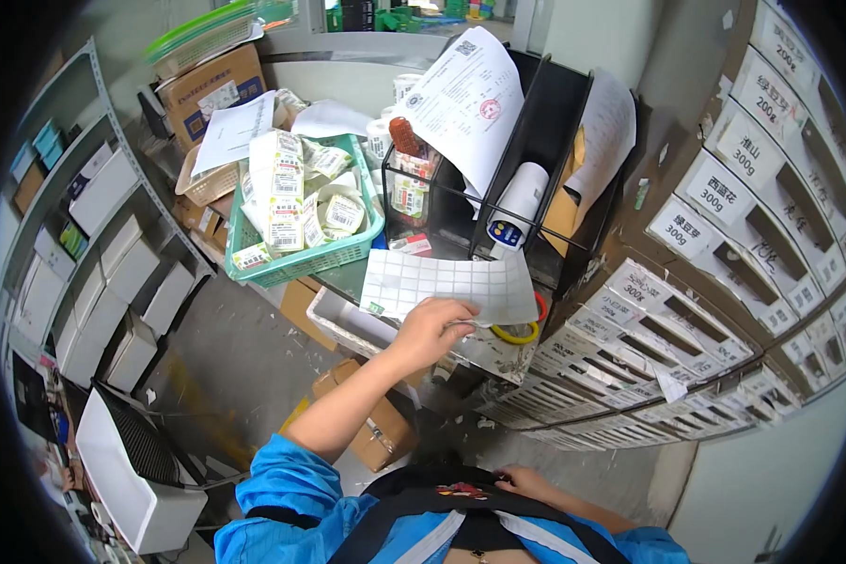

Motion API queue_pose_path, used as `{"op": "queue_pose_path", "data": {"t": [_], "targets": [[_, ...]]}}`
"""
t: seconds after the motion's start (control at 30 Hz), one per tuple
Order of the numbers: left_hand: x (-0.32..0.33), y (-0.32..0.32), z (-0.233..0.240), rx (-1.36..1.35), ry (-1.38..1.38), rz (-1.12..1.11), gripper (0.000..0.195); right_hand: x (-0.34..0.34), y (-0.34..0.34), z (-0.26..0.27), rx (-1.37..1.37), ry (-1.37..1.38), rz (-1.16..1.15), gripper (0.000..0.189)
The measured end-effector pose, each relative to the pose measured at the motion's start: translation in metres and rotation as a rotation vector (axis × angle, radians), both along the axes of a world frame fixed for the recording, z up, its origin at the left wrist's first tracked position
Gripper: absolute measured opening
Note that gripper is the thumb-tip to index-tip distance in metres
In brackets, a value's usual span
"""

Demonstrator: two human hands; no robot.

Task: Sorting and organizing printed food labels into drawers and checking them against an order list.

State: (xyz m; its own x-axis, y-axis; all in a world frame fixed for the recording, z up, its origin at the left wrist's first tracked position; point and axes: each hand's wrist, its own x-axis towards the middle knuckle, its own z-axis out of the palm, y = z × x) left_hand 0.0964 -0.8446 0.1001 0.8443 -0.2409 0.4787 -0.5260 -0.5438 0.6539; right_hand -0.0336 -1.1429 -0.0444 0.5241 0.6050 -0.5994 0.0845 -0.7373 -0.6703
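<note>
My left hand (pixel 433 331) pinches the near edge of a white sheet with a printed grid (pixel 444 282). The sheet bends slightly over the worktop. Just right of those fingers, ring-shaped red and yellow handles (pixel 516 334), probably of scissors, stick out from under the sheet. Low at my waist, my right hand (pixel 525 485) rests against the black apron (pixel 423 483); its fingers are partly hidden, and I cannot tell whether they hold anything. Beyond the sheet stands a black wire file rack (pixel 536 141) with papers and a white roll (pixel 522 201).
A turquoise plastic basket (pixel 303 264) full of printed label strips (pixel 285 190) stands left of the rack. Labelled cardboard pigeonholes (pixel 648 317) line the right side. Below the worktop are a white drawer (pixel 345 317) and a cardboard box (pixel 374 430). Metal shelving (pixel 113 120) stands at left.
</note>
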Motion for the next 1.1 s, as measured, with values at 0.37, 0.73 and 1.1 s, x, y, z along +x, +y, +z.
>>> {"op": "queue_pose_path", "data": {"t": [0.37, 0.73, 1.1], "targets": [[-0.128, -0.038, -0.080, -0.520, 0.749, 0.227, 0.020, 0.037, 0.018, 0.011, 0.018, 0.324, 0.343, 0.042], [-0.174, -0.061, -0.096, -0.794, 0.885, 0.380, 0.018, 0.039, 0.044, -0.062, 0.066, 0.434, 0.714, 0.053], [-0.216, -0.005, -0.116, -0.802, 0.810, 0.400, 0.018, 0.010, 0.116, -0.084, -0.314, 0.542, 0.592, 0.033]]}}
